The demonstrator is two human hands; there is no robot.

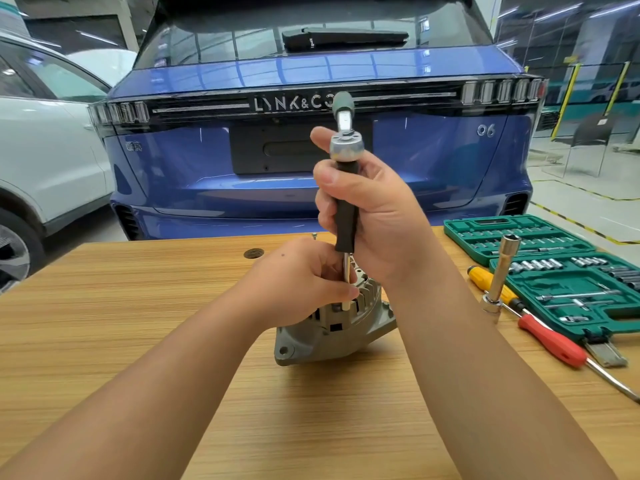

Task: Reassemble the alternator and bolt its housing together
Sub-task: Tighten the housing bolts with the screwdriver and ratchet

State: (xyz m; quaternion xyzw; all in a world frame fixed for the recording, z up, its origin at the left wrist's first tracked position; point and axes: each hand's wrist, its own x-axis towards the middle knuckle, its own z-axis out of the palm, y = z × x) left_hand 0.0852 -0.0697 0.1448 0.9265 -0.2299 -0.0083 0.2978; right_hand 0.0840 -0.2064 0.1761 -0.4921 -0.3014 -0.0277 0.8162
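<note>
A: Item one, fingers?
B: Left hand [304,282], fingers curled, pinching the thin steel extension shaft [346,271] low down, resting on the alternator [332,323]. Right hand [374,216], fingers wrapped round the black grip [347,209], thumb up beside the ratchet head [346,145].
A: Item two, alternator?
B: Directly beneath the left fingers, touching them; grey finned housing, standing on the wooden table [138,323], the shaft's tip down among its fins.
A: Item three, surroundings?
B: To the right: upright socket wrench [502,271], yellow screwdriver [485,278], red screwdriver [554,341], open green socket case [554,271]. One loose bolt [314,235] at the far edge. Beyond, a blue car [311,98].
</note>
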